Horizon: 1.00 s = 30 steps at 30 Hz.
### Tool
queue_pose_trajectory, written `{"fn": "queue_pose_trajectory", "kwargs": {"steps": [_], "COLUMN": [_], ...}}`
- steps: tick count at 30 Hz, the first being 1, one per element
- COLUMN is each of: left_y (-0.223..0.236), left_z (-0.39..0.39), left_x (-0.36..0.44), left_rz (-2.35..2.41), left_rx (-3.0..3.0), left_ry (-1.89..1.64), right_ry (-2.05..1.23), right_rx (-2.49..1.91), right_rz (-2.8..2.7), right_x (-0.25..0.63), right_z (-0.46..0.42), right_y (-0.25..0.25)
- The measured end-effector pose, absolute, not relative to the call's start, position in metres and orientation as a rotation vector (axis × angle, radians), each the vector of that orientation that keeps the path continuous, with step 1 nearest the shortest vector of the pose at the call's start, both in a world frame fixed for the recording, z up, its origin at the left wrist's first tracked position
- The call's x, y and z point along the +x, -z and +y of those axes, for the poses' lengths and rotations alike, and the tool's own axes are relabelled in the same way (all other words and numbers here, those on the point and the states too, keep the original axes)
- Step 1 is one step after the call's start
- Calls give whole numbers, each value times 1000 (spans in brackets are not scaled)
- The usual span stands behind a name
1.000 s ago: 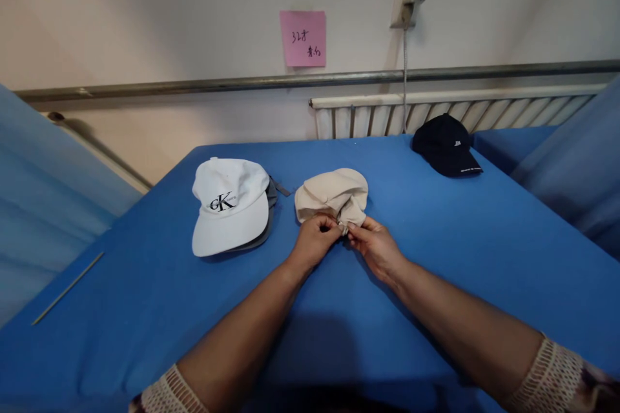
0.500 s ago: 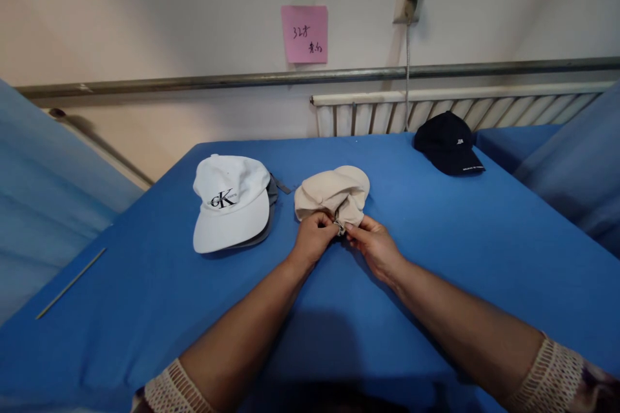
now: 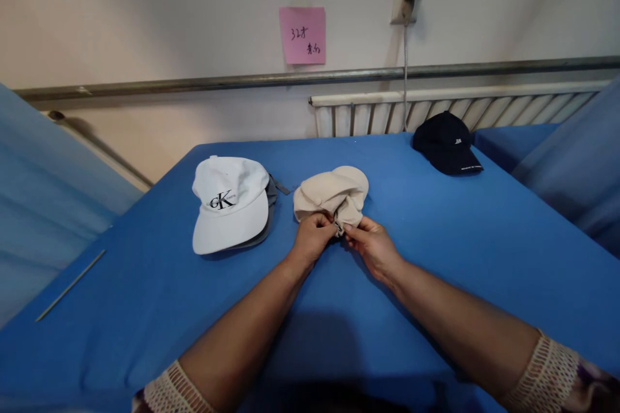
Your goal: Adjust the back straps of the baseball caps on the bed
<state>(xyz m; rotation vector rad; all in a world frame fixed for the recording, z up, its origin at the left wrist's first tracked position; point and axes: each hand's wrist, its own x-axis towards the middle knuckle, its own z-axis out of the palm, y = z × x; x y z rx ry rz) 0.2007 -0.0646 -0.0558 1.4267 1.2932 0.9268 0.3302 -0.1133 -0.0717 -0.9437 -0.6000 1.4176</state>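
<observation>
A beige cap [image 3: 322, 190] lies in front of me, its brim pointing away to the far right. My left hand [image 3: 314, 235] pinches the cap's back edge from the left, around a small buckle [image 3: 338, 227] on the strap. From the right, my right hand [image 3: 375, 245] pinches the same edge close beside the buckle. Fingers partly hide the strap, so I cannot see how it is threaded. Left of my hands, a white cap [image 3: 230, 197] with black letters rests on a grey cap [image 3: 271, 203].
A black cap [image 3: 446, 145] sits at the far right of the blue-covered table [image 3: 460, 226]. A thin stick [image 3: 70, 285] lies at the left. Behind stand a metal rail [image 3: 217, 82], a radiator [image 3: 358, 117] and a wall socket with a cord [image 3: 405, 3]. Blue curtains [image 3: 48, 206] hang at the sides.
The view has shifted very slightly. Both hands keep their pinch on the beige cap's back edge, and the caps stay in place.
</observation>
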Motion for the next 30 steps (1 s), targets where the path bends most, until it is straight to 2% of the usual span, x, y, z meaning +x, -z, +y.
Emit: {"fn": "queue_pose_trajectory", "kwargs": {"steps": [5,14,30], "left_y": [55,51,51], "left_z": [-65,-67,-64], "left_x": [199,198,196], "left_rz": [1291,1066,1135], "left_rx": [1432,1323,1445], "left_ry": [-921,-913,-897], "right_ry": [-1345,-1503,-1573], "right_rx": [-996,-852,-823], "right_rz": [-685,-422,-480], "right_x": [331,335,336], "right_z": [-113,-110,-111], "right_y": [71,70,69]}}
